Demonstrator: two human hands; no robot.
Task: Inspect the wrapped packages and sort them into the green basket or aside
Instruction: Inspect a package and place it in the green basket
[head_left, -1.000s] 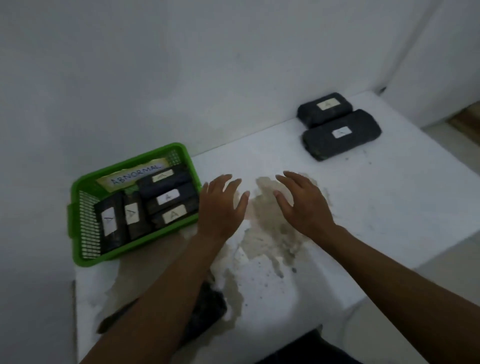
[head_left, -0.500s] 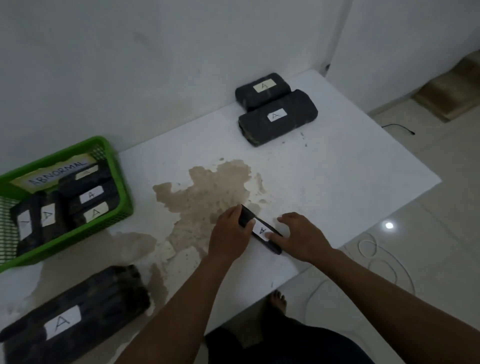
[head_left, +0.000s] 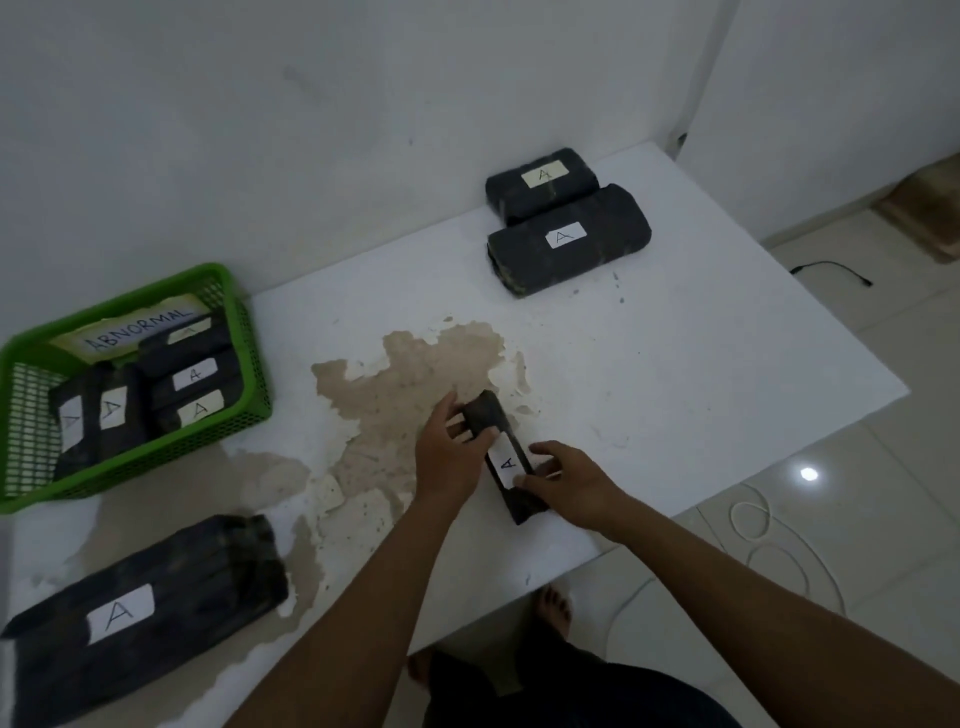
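Note:
A small black wrapped package (head_left: 501, 457) with a white "A" label lies on the white table (head_left: 675, 374) near its front edge. My left hand (head_left: 449, 457) grips its far end, fingers curled round it. My right hand (head_left: 563, 483) holds its near end, thumb on the label side. The green basket (head_left: 244, 332) at the left carries an "ABNORMAL" sign and several black labelled packages. Two larger packages (head_left: 569, 239) lie side by side at the back right. A big package (head_left: 145, 608) lies at the front left corner.
A wall runs behind the table. A brown patch of peeled surface (head_left: 410, 364) spreads across the table's middle. The tiled floor at the right holds a white cable loop (head_left: 769, 545) and a black cable (head_left: 831, 270). My bare foot (head_left: 556, 608) shows below the table edge.
A second ago both hands hovered open over the table with nothing in them. Since then they have taken hold of the small package. The view has swung right and pulled back.

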